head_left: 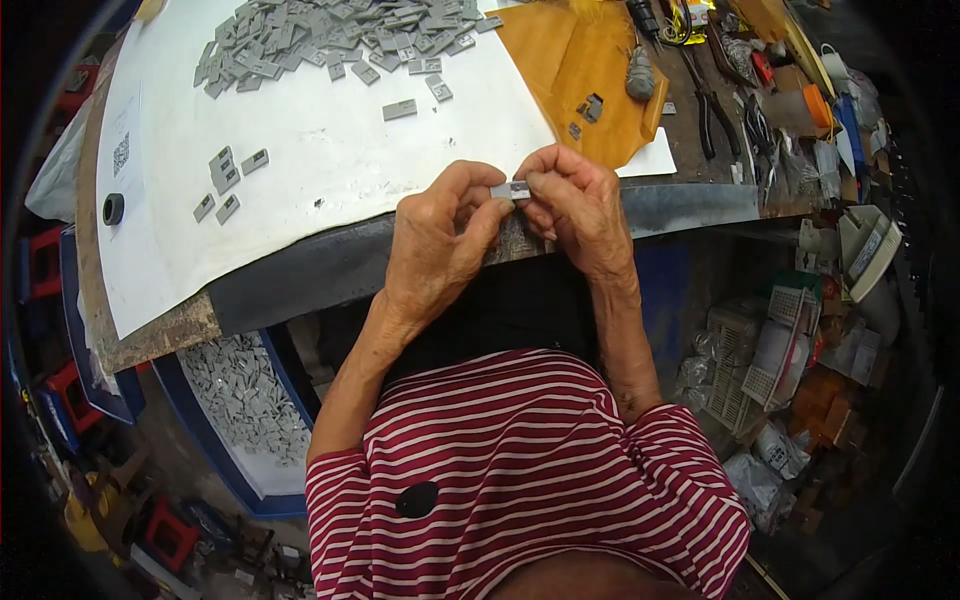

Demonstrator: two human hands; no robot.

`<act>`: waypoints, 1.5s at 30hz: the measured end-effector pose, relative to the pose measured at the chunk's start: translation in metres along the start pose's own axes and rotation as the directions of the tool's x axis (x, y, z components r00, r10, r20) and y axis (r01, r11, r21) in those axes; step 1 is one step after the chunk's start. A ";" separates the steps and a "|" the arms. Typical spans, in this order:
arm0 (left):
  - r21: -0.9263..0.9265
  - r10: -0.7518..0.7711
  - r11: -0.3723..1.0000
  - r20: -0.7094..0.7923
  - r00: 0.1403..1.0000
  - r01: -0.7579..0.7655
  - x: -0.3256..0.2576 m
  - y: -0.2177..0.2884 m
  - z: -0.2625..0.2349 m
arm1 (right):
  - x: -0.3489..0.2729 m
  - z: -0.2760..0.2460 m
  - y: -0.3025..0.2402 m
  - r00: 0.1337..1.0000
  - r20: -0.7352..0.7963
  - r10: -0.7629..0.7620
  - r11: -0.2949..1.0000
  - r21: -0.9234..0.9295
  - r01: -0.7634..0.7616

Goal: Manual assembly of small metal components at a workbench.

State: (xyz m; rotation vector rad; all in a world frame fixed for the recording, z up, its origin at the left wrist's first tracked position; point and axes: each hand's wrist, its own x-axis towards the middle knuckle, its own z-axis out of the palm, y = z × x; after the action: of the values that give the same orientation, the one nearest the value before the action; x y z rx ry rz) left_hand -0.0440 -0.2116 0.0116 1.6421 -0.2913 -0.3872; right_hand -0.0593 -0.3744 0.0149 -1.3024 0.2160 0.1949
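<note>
Between my two hands, just over the table's front edge, is a small grey rectangular plastic piece (pixel 513 190). Thumb and fingers of my left hand (pixel 445 225) pinch its left end. My right hand (pixel 583 210) grips the right end the same way, its other fingers curled below. A heap of similar grey pieces (pixel 340 40) covers the far part of the white sheet (pixel 330 160). One loose piece (pixel 400 110) lies nearer to me, and a small group of pieces (pixel 225 170) sits at the left.
A black ring (pixel 113 209) rests on the sheet's left side. Brown paper (pixel 560 70) with dark bits lies at the far right, beside pliers (pixel 712 115) and other tools. Below the table, a blue drawer (pixel 262 500) holds many grey pieces; plastic baskets (pixel 780 350) stand at the right.
</note>
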 end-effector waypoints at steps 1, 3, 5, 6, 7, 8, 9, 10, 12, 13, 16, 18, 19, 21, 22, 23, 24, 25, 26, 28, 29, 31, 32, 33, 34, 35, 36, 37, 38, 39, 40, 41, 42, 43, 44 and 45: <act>0.000 0.000 1.000 0.000 1.000 0.000 -0.001 -0.001 0.001 | 0.000 0.000 0.001 1.000 0.001 0.000 1.000 0.000 0.000; 0.093 0.122 0.989 -0.060 0.991 -0.117 -0.002 -0.004 0.003 | 0.000 0.000 0.003 0.999 0.000 -0.034 0.998 -0.047 0.034; 0.135 0.192 0.975 -0.094 0.977 -0.178 -0.002 -0.004 0.006 | -0.001 0.002 0.003 0.999 -0.012 -0.034 0.999 -0.044 0.033; 0.180 0.260 0.955 -0.125 0.957 -0.236 -0.002 -0.004 0.007 | -0.002 0.003 0.003 0.999 -0.022 -0.032 0.999 -0.040 0.031; 0.181 0.260 0.955 -0.126 0.957 -0.236 -0.002 -0.005 0.008 | -0.002 0.004 0.003 0.999 -0.021 -0.032 0.999 -0.039 0.031; 0.212 0.306 0.938 -0.138 0.942 -0.273 -0.003 -0.005 0.008 | -0.002 0.004 0.003 1.000 -0.013 -0.024 1.000 -0.011 0.024; 0.245 0.350 0.919 -0.148 0.925 -0.309 -0.003 -0.005 0.008 | -0.002 0.005 0.004 1.000 -0.006 -0.016 1.000 0.017 0.017; 0.244 0.351 0.919 -0.148 0.925 -0.310 -0.003 -0.006 0.009 | -0.003 0.005 0.004 1.000 -0.007 -0.017 1.000 0.016 0.017; 0.259 0.379 0.907 -0.155 0.912 -0.333 -0.003 -0.007 0.009 | -0.002 0.005 0.005 1.000 0.002 -0.024 0.999 0.044 0.024; 0.259 0.380 0.907 -0.155 0.912 -0.333 -0.003 -0.007 0.009 | -0.002 0.004 0.005 1.000 0.002 -0.024 0.999 0.044 0.024; 0.251 0.368 0.912 -0.149 0.918 -0.324 -0.004 -0.007 0.010 | -0.002 0.004 0.006 1.000 0.009 -0.020 0.998 0.059 0.019; 0.240 0.365 0.915 -0.153 0.918 -0.323 -0.004 -0.007 0.010 | -0.003 0.005 0.005 1.000 0.004 -0.018 0.998 0.064 0.018; 0.240 0.365 0.915 -0.153 0.918 -0.323 -0.004 -0.008 0.010 | -0.003 0.006 0.006 1.000 0.004 -0.018 0.998 0.065 0.018; 0.249 0.386 0.906 -0.153 0.910 -0.343 -0.004 -0.009 0.010 | -0.003 0.006 0.006 1.000 -0.009 -0.016 0.998 0.059 0.017; 0.249 0.386 0.906 -0.152 0.910 -0.343 -0.003 -0.009 0.010 | -0.003 0.006 0.006 1.000 -0.010 -0.016 0.998 0.059 0.017; 0.256 0.396 0.899 -0.135 0.908 -0.354 -0.003 -0.009 0.010 | -0.003 0.006 0.007 1.000 -0.017 -0.022 0.999 0.036 0.022; 0.264 0.406 0.893 -0.119 0.906 -0.366 -0.003 -0.010 0.010 | -0.003 0.006 0.007 0.999 -0.024 -0.027 1.000 0.012 0.027; 0.264 0.406 0.893 -0.118 0.906 -0.365 -0.003 -0.009 0.009 | -0.003 0.006 0.007 0.999 -0.024 -0.027 1.000 0.012 0.027; 0.261 0.395 0.898 -0.119 0.911 -0.356 -0.003 -0.009 0.009 | -0.003 0.007 0.007 0.999 -0.026 -0.020 1.000 0.018 0.021; 0.257 0.385 0.902 -0.119 0.915 -0.346 -0.004 -0.007 0.008 | -0.003 0.007 0.007 1.000 -0.027 -0.014 1.000 0.024 0.015; 0.234 0.317 0.930 -0.115 0.941 -0.284 -0.005 -0.005 0.008 | -0.003 0.007 0.007 0.999 -0.021 -0.028 0.999 0.046 0.029; 0.212 0.247 0.952 -0.110 0.963 -0.221 -0.005 -0.003 0.006 | -0.004 0.007 0.007 0.999 -0.015 -0.043 0.997 0.068 0.044; 0.196 0.228 0.959 -0.101 0.968 -0.205 -0.005 -0.002 0.005 | -0.005 0.007 0.006 0.999 0.000 -0.042 0.997 0.063 0.041; 0.181 0.209 0.965 -0.093 0.974 -0.190 -0.005 -0.002 0.005 | -0.006 0.006 0.005 0.999 0.015 -0.040 0.998 0.059 0.039; 0.181 0.209 0.965 -0.093 0.973 -0.190 -0.005 -0.002 0.005 | -0.006 0.006 0.005 0.999 0.016 -0.040 0.998 0.059 0.039; 0.176 0.217 0.964 -0.099 0.971 -0.197 -0.005 -0.003 0.005 | -0.007 0.006 0.004 0.999 0.008 -0.043 0.999 0.013 0.043; 0.171 0.224 0.964 -0.104 0.969 -0.205 -0.004 -0.004 0.005 | -0.007 0.006 0.004 0.999 0.000 -0.046 0.998 -0.033 0.046; 0.172 0.224 0.964 -0.105 0.969 -0.205 -0.004 -0.005 0.005 | -0.007 0.006 0.004 0.999 0.001 -0.046 0.998 -0.033 0.046; 0.165 0.233 0.963 -0.108 0.966 -0.214 -0.004 -0.005 0.005 | -0.007 0.006 0.004 0.998 0.002 -0.055 0.998 -0.012 0.055; 0.159 0.242 0.962 -0.112 0.964 -0.223 -0.004 -0.005 0.005 | -0.006 0.005 0.005 0.998 0.004 -0.063 0.998 0.009 0.063; 0.160 0.242 0.962 -0.112 0.964 -0.223 -0.004 -0.004 0.004 | -0.006 0.005 0.005 0.998 0.005 -0.063 0.998 0.010 0.063; 0.180 0.235 0.960 -0.104 0.966 -0.215 -0.005 0.000 0.003 | -0.006 0.005 0.006 0.997 0.012 -0.073 0.997 -0.008 0.073; 0.200 0.229 0.958 -0.095 0.969 -0.206 -0.005 0.001 0.002 | -0.006 0.005 0.006 0.996 0.019 -0.083 0.996 -0.025 0.084; 0.202 0.228 0.958 -0.098 0.969 -0.205 -0.005 0.001 0.001 | -0.006 0.005 0.007 0.996 0.022 -0.083 0.996 -0.025 0.083; 0.241 0.235 0.948 -0.097 0.967 -0.206 -0.006 0.000 0.001 | -0.006 0.005 0.007 0.997 0.025 -0.076 0.997 -0.028 0.077; 0.280 0.242 0.937 -0.096 0.966 -0.207 -0.006 -0.001 0.000 | -0.005 0.006 0.008 0.997 0.030 -0.069 0.997 -0.031 0.070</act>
State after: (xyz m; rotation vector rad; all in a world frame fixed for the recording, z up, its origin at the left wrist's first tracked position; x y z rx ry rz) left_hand -0.0492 -0.2088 0.0112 1.8663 -0.4444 -0.0672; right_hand -0.0663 -0.3672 0.0106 -1.3360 0.1436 0.1580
